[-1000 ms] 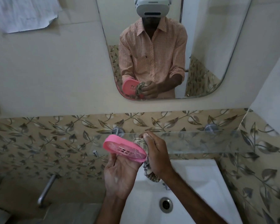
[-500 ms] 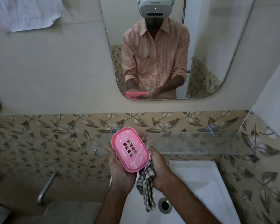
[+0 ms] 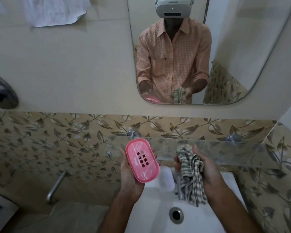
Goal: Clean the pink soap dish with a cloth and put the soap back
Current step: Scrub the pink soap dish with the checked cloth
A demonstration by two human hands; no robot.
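My left hand [image 3: 130, 175] holds the pink soap dish [image 3: 142, 160] from underneath, above the left side of the basin. The dish's face with its drain holes is turned up toward me and shows whitish streaks. My right hand [image 3: 207, 170] grips a bunched checked cloth [image 3: 191, 179], which hangs down over the tap. Cloth and dish are apart, with a gap between them. A white bar of soap [image 3: 165, 179] lies on the basin's back edge, between my two hands.
A white washbasin [image 3: 151, 214] with a round drain [image 3: 176, 215] lies below my hands. A glass shelf [image 3: 225, 152] runs along the leaf-patterned wall tiles just behind them. A mirror [image 3: 242, 47] hangs above. A metal pipe [image 3: 55, 187] slants down at the left.
The cloth has come off the dish. My right hand drew away to the right with it, and my left hand turned the dish so its holed face points up.
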